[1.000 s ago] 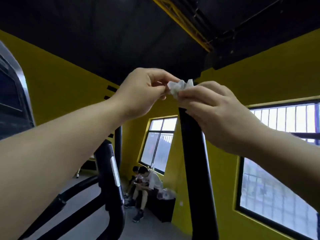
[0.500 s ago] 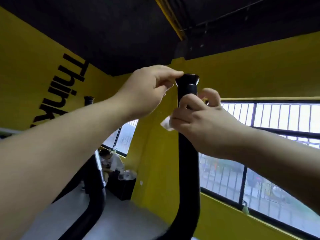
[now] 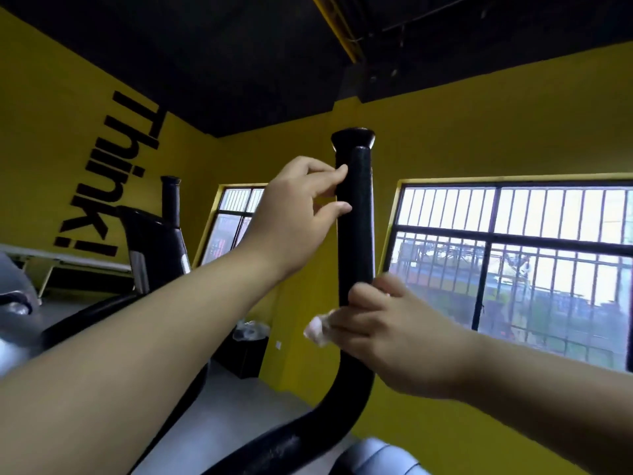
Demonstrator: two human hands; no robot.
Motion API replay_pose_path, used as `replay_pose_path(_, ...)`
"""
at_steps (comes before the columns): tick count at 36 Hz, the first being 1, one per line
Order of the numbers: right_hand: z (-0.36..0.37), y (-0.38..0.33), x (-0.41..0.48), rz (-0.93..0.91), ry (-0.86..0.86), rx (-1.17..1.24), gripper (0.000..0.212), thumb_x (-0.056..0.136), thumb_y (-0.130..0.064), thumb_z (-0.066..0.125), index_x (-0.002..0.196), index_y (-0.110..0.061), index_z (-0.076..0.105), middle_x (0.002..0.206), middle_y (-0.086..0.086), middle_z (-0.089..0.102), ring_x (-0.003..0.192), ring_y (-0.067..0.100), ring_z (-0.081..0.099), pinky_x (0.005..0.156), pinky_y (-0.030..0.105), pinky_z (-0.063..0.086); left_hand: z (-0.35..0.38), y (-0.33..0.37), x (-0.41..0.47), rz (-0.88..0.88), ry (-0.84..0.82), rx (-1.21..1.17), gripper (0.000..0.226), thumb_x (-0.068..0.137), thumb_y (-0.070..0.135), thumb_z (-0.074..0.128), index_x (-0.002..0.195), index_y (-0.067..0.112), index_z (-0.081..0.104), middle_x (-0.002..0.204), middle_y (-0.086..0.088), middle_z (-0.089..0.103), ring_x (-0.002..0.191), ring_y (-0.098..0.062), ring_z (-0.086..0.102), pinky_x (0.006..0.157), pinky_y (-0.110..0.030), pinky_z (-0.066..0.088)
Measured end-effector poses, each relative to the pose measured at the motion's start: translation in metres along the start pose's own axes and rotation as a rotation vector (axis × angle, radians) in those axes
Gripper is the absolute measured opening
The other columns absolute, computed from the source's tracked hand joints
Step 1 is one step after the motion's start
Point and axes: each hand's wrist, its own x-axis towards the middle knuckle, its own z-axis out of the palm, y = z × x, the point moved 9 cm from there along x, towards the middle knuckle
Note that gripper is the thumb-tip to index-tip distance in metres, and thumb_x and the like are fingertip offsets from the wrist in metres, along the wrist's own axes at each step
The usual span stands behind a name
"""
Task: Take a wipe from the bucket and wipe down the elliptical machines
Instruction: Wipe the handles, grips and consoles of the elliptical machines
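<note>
We see our right hand (image 3: 387, 341) wrapped round the black elliptical handle (image 3: 354, 234), low on its straight upright part, just above where the bar bends away. The fingers are curled together and clamped on the bar. The white wipe (image 3: 317, 330) is caught under them, pressed between the fingers and the handle. A crumpled end of it sticks out just past the fingertips (image 3: 356, 296), on the left side of the bar. How much of the wipe lies under the palm we cannot tell.

Our left hand (image 3: 291, 217) is higher up, well above the right-hand fingers and below the handle's flared top cap. Its fingers are loosely bent and a little apart. Only two fingertips (image 3: 342, 171) touch the left face of the grip, and they are not closed round it. No part of the wipe reaches them.

Left of the left-hand fingers a second upright handle (image 3: 171, 200) rises in front of a yellow wall with black lettering (image 3: 113, 173). Beyond the right-hand fingers is a barred window (image 3: 513, 269). Below the left forearm, a black bin (image 3: 246, 351) with a clear liner stands on the floor.
</note>
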Motion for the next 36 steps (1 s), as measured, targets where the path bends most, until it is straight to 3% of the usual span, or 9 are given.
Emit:
replay_pose_path(3, 0.016, -0.034, -0.013, -0.112, -0.038, 0.086, 0.020, 0.092, -0.023, 0.052, 0.091, -0.021, 0.072, 0.080, -0.009, 0.064, 0.079, 0.018, 0.036, 0.066, 0.030, 0.026, 0.004, -0.003, -0.011, -0.028, -0.017, -0.002, 0.043, 0.087, 0.012, 0.067, 0.129, 0.012, 0.059, 0.108, 0.003, 0.056, 0.101, -0.017, 0.060, 0.088, -0.033, 0.054)
replay_pose_path(6, 0.009, -0.016, -0.003, -0.071, 0.033, 0.030, 0.017, 0.090, -0.024, 0.055, 0.087, -0.021, 0.071, 0.074, -0.008, 0.062, 0.079, 0.019, 0.037, 0.066, 0.031, 0.027, 0.005, -0.006, -0.017, -0.063, -0.020, -0.017, 0.042, 0.086, 0.013, 0.068, 0.128, 0.014, 0.060, 0.107, 0.002, 0.058, 0.096, -0.018, 0.063, 0.086, -0.035, 0.055)
replay_pose_path(11, -0.005, 0.016, 0.002, 0.043, 0.100, 0.069, 0.028, 0.092, -0.020, 0.044, 0.098, -0.015, 0.071, 0.096, -0.001, 0.068, 0.084, 0.024, 0.049, 0.067, 0.033, 0.034, 0.008, -0.010, -0.027, -0.114, -0.036, -0.028, 0.040, 0.086, 0.016, 0.069, 0.125, 0.017, 0.061, 0.106, 0.006, 0.060, 0.094, -0.008, 0.064, 0.083, -0.027, 0.056)
replay_pose_path(15, 0.016, -0.023, -0.023, -0.040, 0.037, 0.228, 0.029, 0.095, -0.020, 0.043, 0.098, -0.014, 0.071, 0.098, 0.000, 0.068, 0.081, 0.022, 0.045, 0.066, 0.034, 0.041, 0.012, -0.014, -0.041, -0.175, -0.068, -0.052, 0.039, 0.085, 0.018, 0.071, 0.123, 0.019, 0.063, 0.105, 0.012, 0.061, 0.090, -0.005, 0.065, 0.082, -0.027, 0.057)
replay_pose_path(21, 0.014, -0.036, -0.041, -0.082, 0.044, 0.437, 0.025, 0.096, -0.015, 0.047, 0.106, -0.011, 0.069, 0.100, 0.003, 0.067, 0.082, 0.024, 0.056, 0.067, 0.034, 0.047, 0.013, -0.005, -0.057, -0.175, -0.111, 0.054, 0.025, 0.085, 0.022, 0.070, 0.109, 0.017, 0.068, 0.098, 0.016, 0.059, 0.083, 0.005, 0.059, 0.076, -0.007, 0.049)
replay_pose_path(24, 0.011, -0.021, -0.045, -0.053, 0.070, 0.505, 0.021, 0.091, -0.010, 0.054, 0.104, -0.011, 0.070, 0.097, 0.005, 0.068, 0.080, 0.026, 0.060, 0.063, 0.037, 0.050, 0.015, 0.004, -0.062, -0.165, -0.116, 0.133, 0.020, 0.083, 0.024, 0.072, 0.102, 0.017, 0.070, 0.086, 0.019, 0.059, 0.078, 0.005, 0.059, 0.071, -0.007, 0.047)
replay_pose_path(29, 0.002, 0.010, -0.058, 0.071, 0.151, 0.596, 0.024, 0.092, -0.020, 0.049, 0.098, -0.012, 0.070, 0.085, 0.003, 0.068, 0.070, 0.026, 0.062, 0.051, 0.036, 0.050, 0.026, 0.024, -0.074, -0.151, -0.178, 0.231, 0.009, 0.085, 0.030, 0.069, 0.087, 0.021, 0.071, 0.083, 0.014, 0.064, 0.080, -0.001, 0.061, 0.072, -0.016, 0.050)
replay_pose_path(32, 0.001, 0.026, -0.071, 0.104, 0.212, 0.623, 0.026, 0.092, -0.027, 0.046, 0.091, -0.013, 0.069, 0.073, 0.000, 0.063, 0.059, 0.023, 0.058, 0.045, 0.034, 0.046, 0.041, 0.037, -0.086, -0.145, -0.285, 0.342, 0.015, 0.085, 0.037, 0.064, 0.082, 0.024, 0.071, 0.077, 0.014, 0.063, 0.078, -0.004, 0.060, 0.069, -0.017, 0.048)
replay_pose_path(36, 0.022, 0.043, -0.100, 0.151, 0.213, 0.750, 0.024, 0.089, -0.028, 0.047, 0.088, -0.017, 0.068, 0.073, -0.007, 0.064, 0.060, 0.013, 0.055, 0.050, 0.032, 0.046, 0.065, 0.054, -0.108, -0.133, -0.439, 0.509, 0.026, 0.079, 0.053, 0.055, 0.077, 0.031, 0.069, 0.074, 0.014, 0.064, 0.076, -0.003, 0.059, 0.062, -0.020, 0.048)
